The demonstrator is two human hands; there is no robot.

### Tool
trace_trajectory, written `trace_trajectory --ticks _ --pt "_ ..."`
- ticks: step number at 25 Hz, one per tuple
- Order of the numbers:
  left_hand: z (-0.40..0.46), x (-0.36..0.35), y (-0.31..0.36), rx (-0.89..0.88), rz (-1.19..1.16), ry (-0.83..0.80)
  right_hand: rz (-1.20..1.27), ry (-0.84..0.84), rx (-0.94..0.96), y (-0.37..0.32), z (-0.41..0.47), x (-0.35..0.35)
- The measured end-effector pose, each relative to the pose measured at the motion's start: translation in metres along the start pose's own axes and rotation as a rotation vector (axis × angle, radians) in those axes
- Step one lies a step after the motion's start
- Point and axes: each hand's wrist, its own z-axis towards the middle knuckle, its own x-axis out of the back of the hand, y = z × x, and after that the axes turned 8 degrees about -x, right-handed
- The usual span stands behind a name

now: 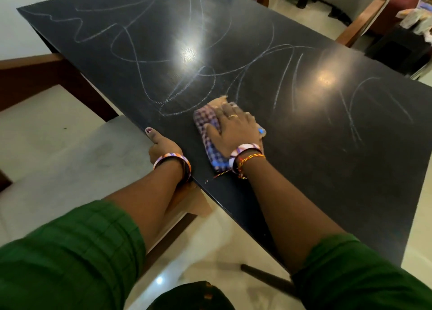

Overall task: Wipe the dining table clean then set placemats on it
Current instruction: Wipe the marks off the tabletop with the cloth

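Black glossy counter (304, 157) is carrying white chalk-like scribbles (149, 59) over most of its top, loops and zigzags ahead-left of the right hand, straighter strokes off to its right. Two ceiling-light glares are sitting on the surface ahead of the hands.

Right hand (233, 132) is lying palm-down on a checked cloth (208, 127), fingers spread and pressing it flat to the counter; no pinch, grip is flat on the cloth rather than closed round it. Cloth is bunched under the palm, blue-purple checks sticking out to the hand's left and back toward the wrist, a tan patch poking out past the fingertips. Ring showing on one finger, bangle and orange-red thread at the wrist.

Left hand (163, 146) is sitting just left of the right one, hooked over the near counter edge: thumb on top, fingers hidden under the lip, so it is clamped on the edge, touching nothing else. Bangles at that wrist too.

Green sleeves (70, 251) are covering both upper forearms.

Placemats are nowhere in view.

Grey upholstered chair (327, 3) with wooden arm is standing at the far side, well beyond the right hand. Pale tiled floor (42, 127) is showing left of the left hand.
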Motion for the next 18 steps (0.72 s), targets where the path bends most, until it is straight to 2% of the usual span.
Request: trace_trajectory --ticks 3,6,9,11,15,16,18 --pt "0.000 0.000 0.000 0.001 -0.035 -0.007 -0.040 0.065 -0.294 0.073 0.011 0.011" --pt "0.001 0.000 -0.001 0.012 -0.060 -0.025 -0.049 0.034 -0.567 0.138 0.011 0.025" --pt "0.004 -0.001 -0.002 0.024 -0.064 -0.026 -0.016 0.011 -0.688 0.132 0.014 0.032" --pt "0.006 -0.001 -0.002 0.035 -0.064 -0.020 -0.026 0.019 -0.613 0.093 0.019 0.026" --pt "0.009 -0.003 -0.004 0.033 0.001 -0.004 -0.037 0.037 -0.087 -0.009 0.010 -0.006" --pt "0.008 -0.004 -0.003 0.027 0.018 0.003 -0.019 0.013 -0.004 -0.024 0.009 -0.009" --pt "0.008 -0.004 -0.004 0.015 0.018 0.005 0.012 -0.021 0.048 -0.023 0.016 -0.009"
